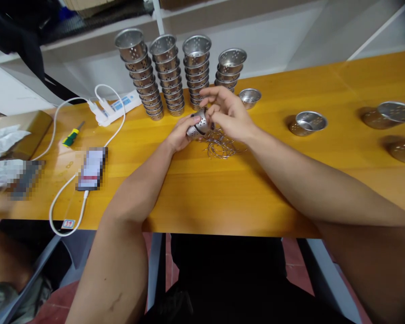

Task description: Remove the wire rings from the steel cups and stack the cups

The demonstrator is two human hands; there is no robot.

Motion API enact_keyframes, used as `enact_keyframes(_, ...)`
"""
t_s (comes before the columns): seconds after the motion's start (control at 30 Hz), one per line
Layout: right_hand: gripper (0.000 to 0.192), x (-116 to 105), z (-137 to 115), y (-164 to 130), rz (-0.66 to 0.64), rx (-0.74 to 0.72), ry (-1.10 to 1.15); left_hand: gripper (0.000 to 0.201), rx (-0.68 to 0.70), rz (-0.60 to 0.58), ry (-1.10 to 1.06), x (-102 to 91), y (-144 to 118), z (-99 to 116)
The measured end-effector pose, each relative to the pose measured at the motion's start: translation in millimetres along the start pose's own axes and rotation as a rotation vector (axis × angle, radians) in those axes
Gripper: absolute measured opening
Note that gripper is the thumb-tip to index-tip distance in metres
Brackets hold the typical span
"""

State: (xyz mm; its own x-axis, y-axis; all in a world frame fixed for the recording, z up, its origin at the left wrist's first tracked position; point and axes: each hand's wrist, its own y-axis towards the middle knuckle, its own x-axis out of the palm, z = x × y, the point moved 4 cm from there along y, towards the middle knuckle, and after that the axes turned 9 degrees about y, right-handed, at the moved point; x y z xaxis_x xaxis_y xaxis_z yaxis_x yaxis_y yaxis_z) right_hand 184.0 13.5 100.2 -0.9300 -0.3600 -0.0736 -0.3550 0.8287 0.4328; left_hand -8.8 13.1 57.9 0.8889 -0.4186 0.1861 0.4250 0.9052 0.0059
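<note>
My left hand [182, 132] is wrapped round a small perforated metal cup [198, 126], which lies tilted on its side just above the table. Against the cup's right end is my right hand [231, 114], thumb and bent fingers close together, other fingers raised and curled. What the right fingertips pinch, if anything, is too small to make out. A loose tangle of thin metal wires [221, 146] rests on the table beneath both hands.
Several tall stacks of perforated cups [168, 74] stand at the back. Single cups [308, 123] sit to the right. On the left are a power strip [121, 108], a screwdriver [70, 137], a phone [92, 168] on a white cable and a cardboard box [37, 132]. Someone sits at far left.
</note>
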Motion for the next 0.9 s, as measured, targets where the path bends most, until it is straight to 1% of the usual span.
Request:
enact_keyframes(0.07, 0.069, -0.3, 2.1, -2.2, 0.024, -0.024, -0.055, 0.066, -0.002, 0.016, -0.009, -2.9, 2.6, -2.3)
enact_keyframes(0.13, 0.067, -1.8, 1.6, -5.8, 0.088, -0.084, -0.145, 0.064, -0.011, 0.041, -0.019, -6.0, 4.5, -4.5)
enact_keyframes(0.2, 0.056, -1.7, -0.7, -9.6, 0.129, -0.143, -0.245, 0.061, -0.014, 0.064, -0.035, -8.4, 5.0, -5.6)
enact_keyframes(0.23, 0.046, -0.2, -1.9, -11.1, 0.118, -0.161, -0.287, 0.06, -0.009, 0.07, -0.044, -9.0, 4.7, -5.4)
enact_keyframes(0.3, 0.029, 5.2, -3.9, -12.9, 0.032, -0.176, -0.344, 0.056, 0.003, 0.08, -0.055, -9.5, 3.4, -4.5)
enact_keyframes(0.33, 0.027, 8.2, -4.5, -13.2, -0.023, -0.173, -0.362, 0.053, 0.005, 0.086, -0.053, -9.6, 2.6, -4.1)
enact_keyframes(0.4, 0.031, 12.0, -5.1, -12.9, -0.099, -0.157, -0.384, 0.048, -0.003, 0.107, -0.041, -9.5, 1.3, -3.6)
enact_keyframes(0.47, 0.035, 12.2, -4.6, -11.5, -0.126, -0.136, -0.401, 0.046, -0.01, 0.132, -0.03, -9.5, 0.9, -3.1)
enact_keyframes(0.63, 0.043, 5.2, -4.2, -7.6, -0.142, -0.11, -0.454, 0.044, 0.0, 0.155, -0.007, -9.7, 3.1, -1.4)
enact_keyframes(0.77, 0.046, -4.7, -13.0, -7.2, -0.11, -0.118, -0.468, 0.046, 0.015, 0.157, -0.016, -11.9, 3.9, -1.3)
enact_keyframes(0.9, 0.065, -12.6, -19.7, -9.3, -0.152, -0.067, -0.368, 0.046, 0.035, 0.132, -0.019, -11.2, 2.9, -0.7)
